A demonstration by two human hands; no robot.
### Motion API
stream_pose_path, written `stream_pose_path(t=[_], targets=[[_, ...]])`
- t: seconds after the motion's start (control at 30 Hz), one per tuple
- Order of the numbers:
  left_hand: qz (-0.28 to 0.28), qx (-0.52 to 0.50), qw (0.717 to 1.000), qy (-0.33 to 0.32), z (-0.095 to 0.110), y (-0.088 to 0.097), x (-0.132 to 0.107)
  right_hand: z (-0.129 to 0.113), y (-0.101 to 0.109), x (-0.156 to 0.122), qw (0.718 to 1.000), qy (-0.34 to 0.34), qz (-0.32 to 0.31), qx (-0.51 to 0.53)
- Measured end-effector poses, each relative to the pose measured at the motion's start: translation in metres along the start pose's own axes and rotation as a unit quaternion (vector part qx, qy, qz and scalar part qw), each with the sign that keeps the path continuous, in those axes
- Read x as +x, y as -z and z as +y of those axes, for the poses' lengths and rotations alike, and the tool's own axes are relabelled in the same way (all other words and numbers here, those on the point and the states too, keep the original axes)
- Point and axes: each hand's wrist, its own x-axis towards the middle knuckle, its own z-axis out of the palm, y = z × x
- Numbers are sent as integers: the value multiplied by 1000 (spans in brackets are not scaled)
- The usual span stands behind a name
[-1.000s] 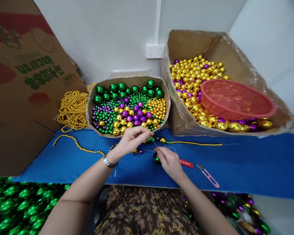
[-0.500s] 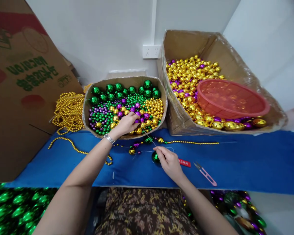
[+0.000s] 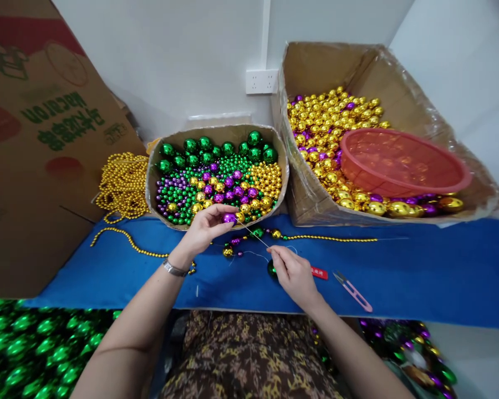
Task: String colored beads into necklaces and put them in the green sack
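Note:
My left hand (image 3: pixel 205 227), with a metal watch on its wrist, pinches a purple bead (image 3: pixel 229 218) at the front rim of the bead box (image 3: pixel 151 191). Between the fingers of my right hand (image 3: pixel 293 274) is a long thin needle (image 3: pixel 253 233), slanting up and left to the purple bead. Whether its tip has entered the hole is too small to tell. Thread loops near the right hand, and a large green bead (image 3: pixel 272 270) shows partly behind that hand. On the blue cloth lies a strung bead strand (image 3: pixel 328 239) with gold, green and purple beads.
Pink-handled thread snips (image 3: pixel 353 291) and a red tag (image 3: pixel 319 273) lie right of my right hand. A larger carton (image 3: pixel 311 205) of gold and purple beads holds a red basket (image 3: pixel 403 188). Gold bead strings (image 3: pixel 122 185) pile beside a tall cardboard box (image 3: pixel 20 221) at left.
My left hand has drawn back from among the beads to the box's front rim, a purple bead now visible in its fingers. The needle still points at that hand. The view has shifted slightly.

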Motion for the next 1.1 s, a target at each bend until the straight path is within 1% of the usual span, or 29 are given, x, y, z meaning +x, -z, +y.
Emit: stream_pose_path(t=[0.1, 0.2, 0.3, 0.37, 0.43, 0.53, 0.6, 0.73, 0.8, 0.9, 0.97, 1.0, 1.07, 1.1], targets=[[7, -3, 1000, 2, -2, 2, -1, 1, 1, -1, 1000, 2, -1, -5], [-1, 16, 1000, -3, 0, 5, -2, 4, 1, -2, 1000, 12, -6, -26], [-32, 83, 996, -30, 4, 6, -5, 7, 0, -3, 997, 30, -16, -71], [-61, 106, 992, -36, 6, 3, -8, 7, -2, -3, 994, 41, -20, -99], [-68, 85, 994, -28, 5, -4, -10, 7, -5, -3, 993, 46, -20, -106], [-39, 5, 999, -10, -3, -13, -13, 5, -8, -2, 997, 35, -25, -66], [-29, -53, 998, 12, -10, -18, -15, 3, -8, -3, 999, 20, -25, -32], [-45, -139, 986, 75, -19, -27, -21, 1, -7, -3, 1000, 9, -23, 12], [-53, -159, 982, 92, -19, -32, -24, 0, -6, -3, 999, 7, -28, 28], [-71, -135, 984, 88, -15, -36, -28, 0, -6, -3, 999, 1, -34, 33], [-71, -106, 989, 73, -11, -30, -27, 1, -6, -4, 999, -2, -30, 31], [-57, -88, 992, 63, -9, -24, -26, 2, -5, -4, 999, -2, -26, 29], [3, -20, 999, 33, -5, -3, -21, 3, -5, -5, 1000, 3, -15, 22], [44, 38, 998, 16, -4, 10, -17, 4, -4, -5, 1000, 7, -12, 18]])
